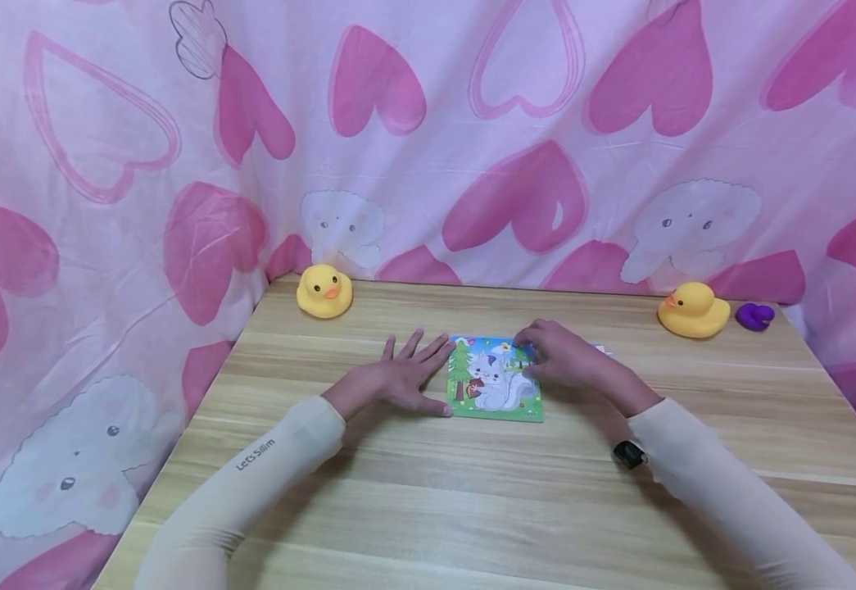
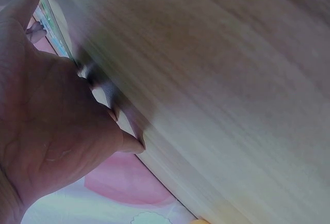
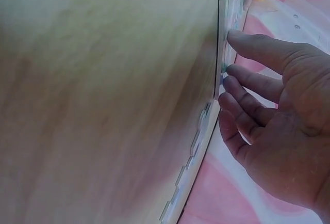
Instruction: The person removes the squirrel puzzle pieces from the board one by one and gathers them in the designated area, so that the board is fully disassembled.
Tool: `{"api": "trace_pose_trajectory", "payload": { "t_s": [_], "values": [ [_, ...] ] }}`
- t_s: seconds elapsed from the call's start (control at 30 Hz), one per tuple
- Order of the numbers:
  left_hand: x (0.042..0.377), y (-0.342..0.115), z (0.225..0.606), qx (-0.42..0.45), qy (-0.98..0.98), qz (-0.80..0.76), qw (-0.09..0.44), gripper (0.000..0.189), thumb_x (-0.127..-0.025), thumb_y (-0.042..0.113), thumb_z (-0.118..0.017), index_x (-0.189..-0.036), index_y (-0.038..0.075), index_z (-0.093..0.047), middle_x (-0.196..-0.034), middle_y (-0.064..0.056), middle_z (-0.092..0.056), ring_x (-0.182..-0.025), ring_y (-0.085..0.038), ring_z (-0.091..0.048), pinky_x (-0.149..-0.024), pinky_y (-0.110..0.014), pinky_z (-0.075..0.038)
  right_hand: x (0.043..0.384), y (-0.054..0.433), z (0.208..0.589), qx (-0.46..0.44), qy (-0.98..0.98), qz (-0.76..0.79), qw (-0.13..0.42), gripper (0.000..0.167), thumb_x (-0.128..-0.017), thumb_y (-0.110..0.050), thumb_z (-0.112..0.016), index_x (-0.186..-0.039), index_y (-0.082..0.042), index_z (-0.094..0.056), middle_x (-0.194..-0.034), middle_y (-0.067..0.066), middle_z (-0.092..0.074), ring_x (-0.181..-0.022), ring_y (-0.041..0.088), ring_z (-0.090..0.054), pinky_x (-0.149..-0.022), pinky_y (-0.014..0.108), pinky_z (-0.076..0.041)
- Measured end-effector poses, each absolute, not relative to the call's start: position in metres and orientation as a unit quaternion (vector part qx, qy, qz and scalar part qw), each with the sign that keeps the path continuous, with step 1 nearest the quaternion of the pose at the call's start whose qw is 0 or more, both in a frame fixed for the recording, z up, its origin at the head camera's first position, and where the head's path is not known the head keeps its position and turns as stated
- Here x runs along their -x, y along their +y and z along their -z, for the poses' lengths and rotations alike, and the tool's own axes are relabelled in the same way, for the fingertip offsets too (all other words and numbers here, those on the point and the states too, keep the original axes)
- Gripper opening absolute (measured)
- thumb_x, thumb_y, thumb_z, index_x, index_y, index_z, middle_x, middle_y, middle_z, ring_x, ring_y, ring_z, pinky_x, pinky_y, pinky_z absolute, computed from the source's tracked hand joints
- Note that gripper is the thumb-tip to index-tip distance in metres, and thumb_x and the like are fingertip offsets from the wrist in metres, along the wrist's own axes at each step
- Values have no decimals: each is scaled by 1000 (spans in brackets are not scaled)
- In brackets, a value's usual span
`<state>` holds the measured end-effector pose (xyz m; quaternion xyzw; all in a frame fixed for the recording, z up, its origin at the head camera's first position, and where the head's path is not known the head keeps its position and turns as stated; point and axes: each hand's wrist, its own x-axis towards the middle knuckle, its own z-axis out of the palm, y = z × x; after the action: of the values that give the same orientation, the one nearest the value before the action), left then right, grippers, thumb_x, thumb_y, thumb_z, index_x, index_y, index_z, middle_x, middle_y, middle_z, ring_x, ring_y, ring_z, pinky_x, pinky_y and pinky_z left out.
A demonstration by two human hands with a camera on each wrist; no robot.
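Note:
A square picture puzzle lies flat on the wooden table, showing a grey-white squirrel with an acorn between green trees. My left hand is at its left side with fingers spread; the thumb and fingertips touch or nearly touch that edge. In the left wrist view the left hand holds nothing. Over the upper right of the picture is my right hand, hiding that corner. The right wrist view has the right hand with thumb and lightly bent fingertips on the puzzle's surface, and no held piece is visible.
Flat jigsaw pieces lie on the table beside the puzzle, mostly hidden behind the right forearm in the head view. Yellow rubber ducks stand at the back left and back right, the latter beside a small purple duck. A pink heart-patterned curtain hangs behind.

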<state>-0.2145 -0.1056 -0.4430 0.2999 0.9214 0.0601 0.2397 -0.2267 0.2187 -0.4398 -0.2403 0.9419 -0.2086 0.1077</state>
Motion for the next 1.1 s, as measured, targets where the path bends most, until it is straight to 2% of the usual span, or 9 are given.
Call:
{"api": "trace_pose_trajectory", "payload": {
  "t_s": [0.4, 0.67, 0.9, 1.1],
  "values": [
    [215, -105, 443, -302, 921, -56, 241, 116, -89, 83, -57, -171, 33, 7, -180, 8, 14, -166, -39, 17, -126, -76, 9, 231, 210, 432, 216, 950, 190, 124, 52, -85, -15, -89, -132, -3, -69, -128, 14, -67, -115, 29, -61, -105, 52, -56],
    [215, -104, 443, -302, 920, -61, 243, 116, -89, 83, -58, -171, 33, 8, -180, 8, 15, -166, -38, 18, -126, -76, 9, 236, 210, 433, 216, 946, 201, 131, 48, -87, -15, -87, -130, -4, -69, -124, 12, -66, -112, 27, -62, -103, 49, -57],
    [216, -106, 446, -302, 920, -69, 240, 116, -89, 82, -58, -171, 32, 7, -180, 8, 15, -166, -38, 18, -126, -76, 10, 238, 211, 436, 221, 942, 220, 121, 47, -84, -14, -90, -124, -3, -69, -121, 13, -69, -108, 27, -62, -102, 49, -56],
    [216, -105, 445, -300, 921, -69, 240, 116, -89, 82, -59, -171, 31, 7, -180, 8, 15, -166, -38, 18, -126, -76, 9, 237, 214, 438, 222, 939, 238, 110, 49, -83, -9, -89, -127, -4, -66, -122, 12, -67, -111, 28, -62, -102, 49, -57]
  ]
}}
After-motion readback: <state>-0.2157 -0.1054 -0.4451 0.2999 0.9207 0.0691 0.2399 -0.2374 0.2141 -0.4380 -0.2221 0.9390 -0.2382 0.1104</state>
